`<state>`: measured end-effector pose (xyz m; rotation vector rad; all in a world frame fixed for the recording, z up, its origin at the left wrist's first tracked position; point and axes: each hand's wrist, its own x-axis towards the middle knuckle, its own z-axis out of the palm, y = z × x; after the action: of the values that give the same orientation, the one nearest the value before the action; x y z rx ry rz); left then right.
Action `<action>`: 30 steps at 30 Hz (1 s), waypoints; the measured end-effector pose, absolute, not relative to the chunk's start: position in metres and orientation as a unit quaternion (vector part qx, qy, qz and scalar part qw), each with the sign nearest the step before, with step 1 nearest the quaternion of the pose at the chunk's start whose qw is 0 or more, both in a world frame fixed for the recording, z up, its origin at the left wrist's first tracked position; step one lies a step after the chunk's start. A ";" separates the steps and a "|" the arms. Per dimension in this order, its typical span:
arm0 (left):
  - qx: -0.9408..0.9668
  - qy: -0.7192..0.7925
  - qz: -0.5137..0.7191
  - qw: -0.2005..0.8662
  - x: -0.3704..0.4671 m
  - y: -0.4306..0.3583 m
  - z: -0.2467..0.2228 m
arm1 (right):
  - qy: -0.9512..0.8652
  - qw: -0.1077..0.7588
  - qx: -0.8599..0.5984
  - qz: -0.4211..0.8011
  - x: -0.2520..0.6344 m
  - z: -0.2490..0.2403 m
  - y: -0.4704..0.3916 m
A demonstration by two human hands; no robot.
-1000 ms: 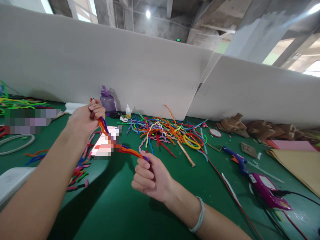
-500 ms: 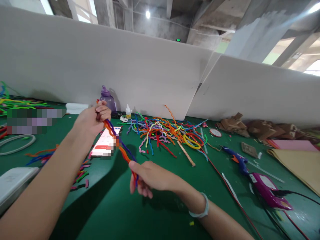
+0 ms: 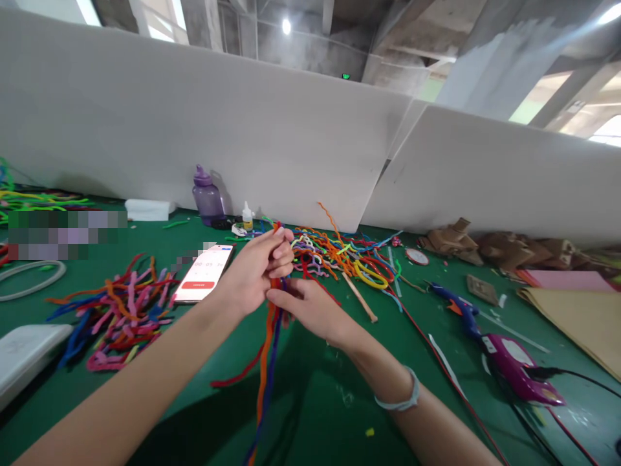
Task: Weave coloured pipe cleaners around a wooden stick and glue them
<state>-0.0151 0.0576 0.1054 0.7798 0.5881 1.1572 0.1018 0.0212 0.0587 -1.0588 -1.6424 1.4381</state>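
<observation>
Several fuzzy pipe cleaners (image 3: pixel 264 359), orange, blue-purple and red, hang in a bundle in front of me. My left hand (image 3: pixel 266 265) is closed around their upper part, and a short tip pokes out above its fingers. Just below it, my right hand (image 3: pixel 310 309) pinches the same bundle between thumb and fingers. The two hands almost touch. Long orange and blue ends dangle toward me, while a red end curves off to the left. How the strands run inside the fists is hidden.
A multicoloured pipe cleaner heap (image 3: pixel 334 252) lies behind my hands. Left are a pink, orange and blue pile (image 3: pixel 126 310), a phone (image 3: pixel 206 272) and a purple bottle (image 3: pixel 207 197). Rightward lie a wooden stick (image 3: pixel 359 298), a blue glue gun (image 3: pixel 460 310) and a magenta device (image 3: pixel 521 369).
My left hand has moved right and my right hand up, bringing them together. The bundle, earlier stretched diagonally between them, now hangs down with loose ends, a red one showing.
</observation>
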 end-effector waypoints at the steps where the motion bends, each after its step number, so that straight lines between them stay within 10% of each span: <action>1: 0.354 0.267 0.520 0.729 -0.014 0.056 0.105 | -0.644 0.332 -0.405 0.559 0.102 0.058 0.021; 14: 0.321 0.261 0.523 0.745 -0.020 0.062 0.099 | -0.464 0.299 -0.201 0.810 0.091 0.046 0.015; 30: 0.403 0.322 0.567 0.642 -0.022 0.064 0.101 | -0.616 0.284 -0.350 0.646 0.114 0.066 0.026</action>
<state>-0.0223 0.0640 0.1008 0.9181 0.7342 1.2928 0.1140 0.0257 0.0657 -0.9365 -1.6486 1.7299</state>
